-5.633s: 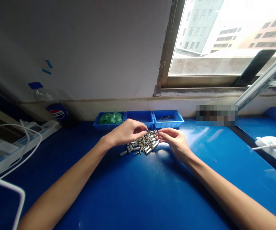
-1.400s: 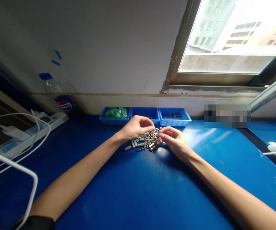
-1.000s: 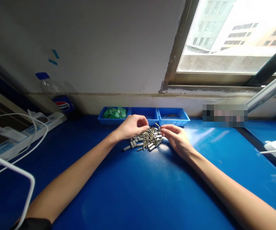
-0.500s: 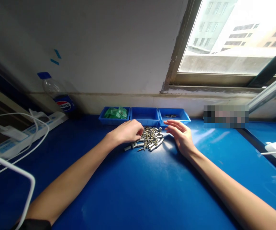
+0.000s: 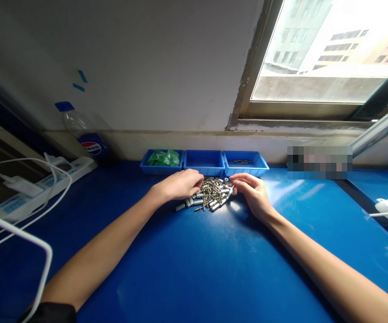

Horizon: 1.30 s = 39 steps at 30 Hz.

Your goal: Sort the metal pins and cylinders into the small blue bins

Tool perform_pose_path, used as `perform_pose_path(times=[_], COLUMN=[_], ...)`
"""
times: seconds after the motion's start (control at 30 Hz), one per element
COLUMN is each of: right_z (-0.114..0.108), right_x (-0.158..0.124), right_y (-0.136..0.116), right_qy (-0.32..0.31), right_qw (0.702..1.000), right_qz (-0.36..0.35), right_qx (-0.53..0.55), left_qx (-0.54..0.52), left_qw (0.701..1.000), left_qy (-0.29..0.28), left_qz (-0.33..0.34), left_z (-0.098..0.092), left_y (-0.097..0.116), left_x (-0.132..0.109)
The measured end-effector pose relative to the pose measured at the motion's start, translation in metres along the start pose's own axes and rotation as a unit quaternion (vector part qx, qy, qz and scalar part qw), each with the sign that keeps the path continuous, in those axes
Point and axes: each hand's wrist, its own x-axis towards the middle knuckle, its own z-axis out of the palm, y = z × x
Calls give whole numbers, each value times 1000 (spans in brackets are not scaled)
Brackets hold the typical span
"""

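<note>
The heap of rivet-like pins and metal spacers (image 5: 214,195) lies on a glossy blue tabletop (image 5: 180,264), before three blue bins (image 5: 204,172) along the pale wall (image 5: 146,80). Left hand (image 5: 182,185) curled over its left side, right hand (image 5: 252,192) half-closed at its right; whether either grips anything cannot be told. A window (image 5: 315,89) brightens the right; a Pepsi bottle (image 5: 93,146) stands left.

I'm seeing a black sleeve (image 5: 54,312) on the left arm (image 5: 108,249); past that sleeve, the left hand (image 5: 179,185) is showing bare, the right hand (image 5: 252,192) likewise.
</note>
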Motion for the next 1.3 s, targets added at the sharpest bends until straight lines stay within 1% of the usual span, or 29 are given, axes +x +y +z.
perform_pose_path(times=[0.13,0.27,0.43,0.5,0.6,0.77,0.93,1.0,1.1,1.17,1.3], right_z=[0,2,7,9,10,8,5,3,0,-2,-5], right_x=[-1,-3,-7,-8,-7,-4,-3,-1,3,6,9], right_y=[-1,-5,-12,-14,-14,-13,-9,-6,-2,-1,0], right_qy=[-9,-38,-72,-88,-93,-73,-62,-35,53,92,89], right_qw=[1000,999,996,994,994,996,997,999,999,996,996], right_qz=[-6,-8,31,39,41,45,46,32,-3,-20,-30], right_qx=[-9,-23,-32,-44,-46,-15,-5,-6,-2,8,10], left_qx=[-54,-108,-120,-117,-111,-107,-123,-135,-148,-160,-220], left_qw=[998,992,985,983,982,983,984,982,979,976,962], left_qy=[22,65,111,122,129,116,106,113,132,142,159], left_qz=[0,18,57,68,80,94,79,62,39,30,10], left_z=[-4,-5,-2,-2,-1,6,8,6,2,1,2], left_y=[-4,1,11,14,16,18,14,11,6,5,8], left_x=[0,3,7,7,6,8,9,9,10,10,10])
